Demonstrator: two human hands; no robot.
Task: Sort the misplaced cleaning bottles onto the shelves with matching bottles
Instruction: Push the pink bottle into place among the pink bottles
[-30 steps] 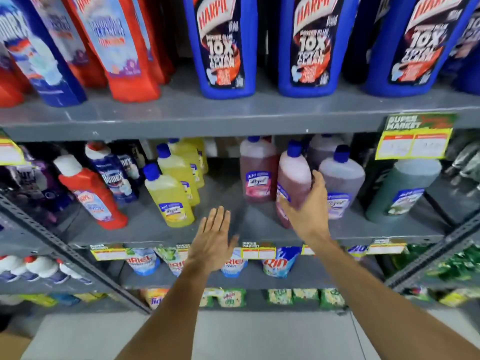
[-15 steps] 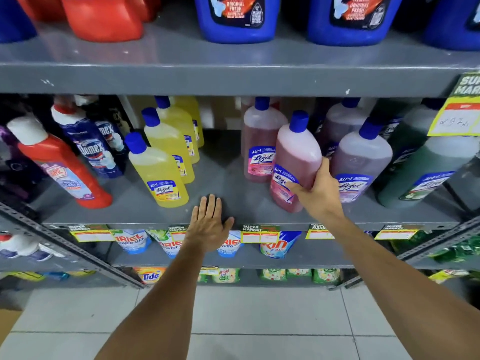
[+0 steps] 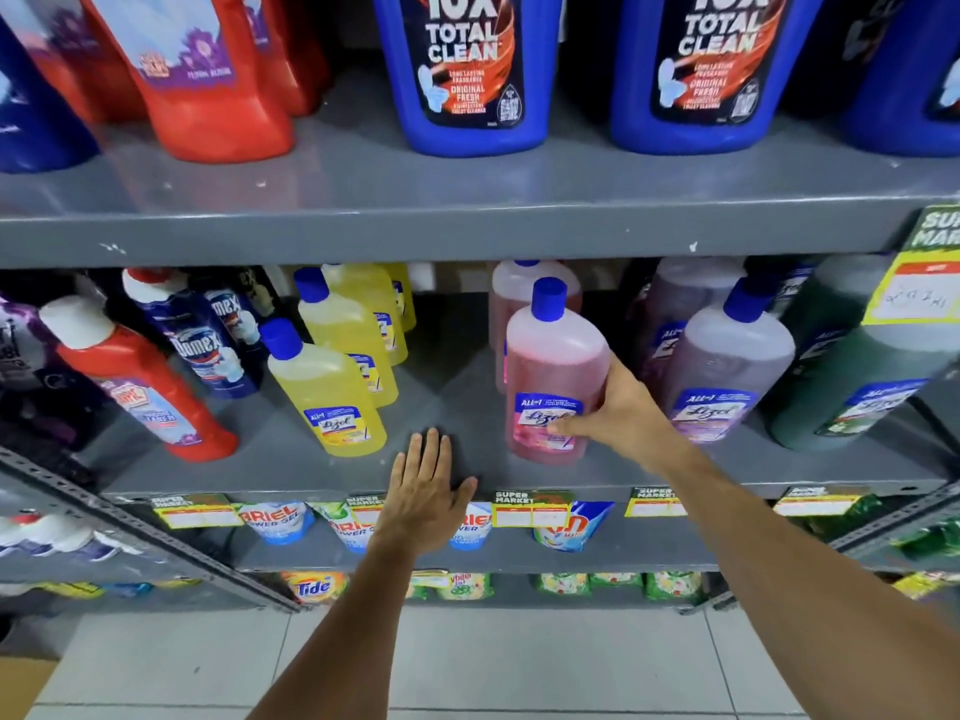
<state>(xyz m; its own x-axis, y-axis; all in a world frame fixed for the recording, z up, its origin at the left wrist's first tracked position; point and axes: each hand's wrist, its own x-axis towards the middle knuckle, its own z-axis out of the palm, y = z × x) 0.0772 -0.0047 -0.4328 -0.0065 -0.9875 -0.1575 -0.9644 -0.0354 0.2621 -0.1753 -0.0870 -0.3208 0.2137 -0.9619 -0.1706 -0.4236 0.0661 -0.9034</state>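
My right hand point(image 3: 618, 413) grips the lower side of a pink Lizol bottle point(image 3: 553, 356) with a blue cap, which stands upright on the middle grey shelf point(image 3: 457, 387) in front of a second pink bottle point(image 3: 511, 283). My left hand point(image 3: 428, 491) lies flat, fingers together, on the shelf's front edge, holding nothing. Left of the pink bottles stands a row of yellow Lizol bottles point(image 3: 324, 392). To the right are lilac Lizol bottles point(image 3: 727, 366) and a dark green one point(image 3: 852, 371). A red Harpic bottle point(image 3: 140, 381) and blue Domex bottles point(image 3: 200, 340) stand at the far left.
The top shelf point(image 3: 467, 200) carries large blue Harpic bottles point(image 3: 467, 70) and red ones point(image 3: 208, 80). A yellow price tag point(image 3: 919, 293) hangs at the right. Lower shelves hold Ariel and Tide detergent pouches point(image 3: 280, 517). Grey floor tiles point(image 3: 467, 662) lie below.
The pink bottle has gone from tilted to upright, and my right hand has slid down to its label. My left hand stays on the shelf edge. The view has moved closer.
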